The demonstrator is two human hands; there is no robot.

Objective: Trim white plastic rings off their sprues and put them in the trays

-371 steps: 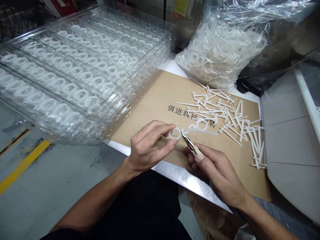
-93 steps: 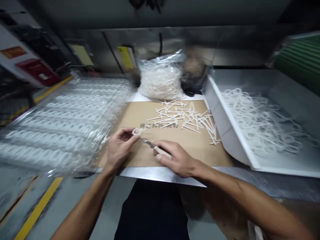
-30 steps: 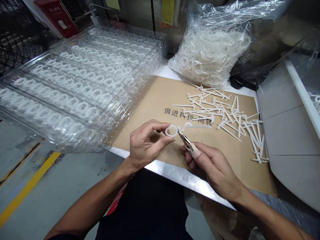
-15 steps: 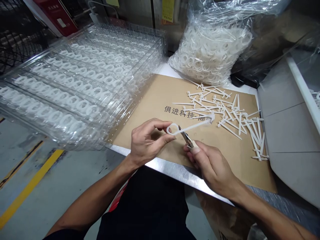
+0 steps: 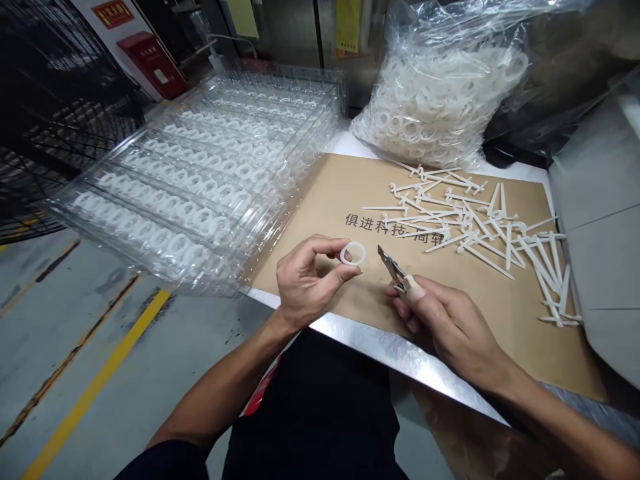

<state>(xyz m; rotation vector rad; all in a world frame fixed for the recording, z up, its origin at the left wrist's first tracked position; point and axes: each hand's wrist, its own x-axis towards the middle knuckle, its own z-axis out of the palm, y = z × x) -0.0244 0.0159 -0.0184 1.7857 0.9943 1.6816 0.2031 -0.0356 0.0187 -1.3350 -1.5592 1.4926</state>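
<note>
Between thumb and fingertips, my left hand (image 5: 313,280) pinches a white plastic ring (image 5: 343,253) above the cardboard. My right hand (image 5: 445,320) grips a pair of nippers (image 5: 394,267) with pale handles, their tips pointing up and left. A short gap separates the nipper tips from the ring. Beyond my right hand, a loose pile of white plastic sprues (image 5: 467,217) lies scattered on the cardboard sheet (image 5: 310,207).
A clear plastic tray (image 5: 220,237) with rows of white rings stands at the left. A transparent bag (image 5: 440,100) full of rings sits at the back. On the right rises a grey panel (image 5: 600,247). The table's metal edge (image 5: 380,350) runs before my body.
The sprue stem has come off the ring and dropped onto the pile. The nippers have moved right, away from the ring. My view has turned slightly left.
</note>
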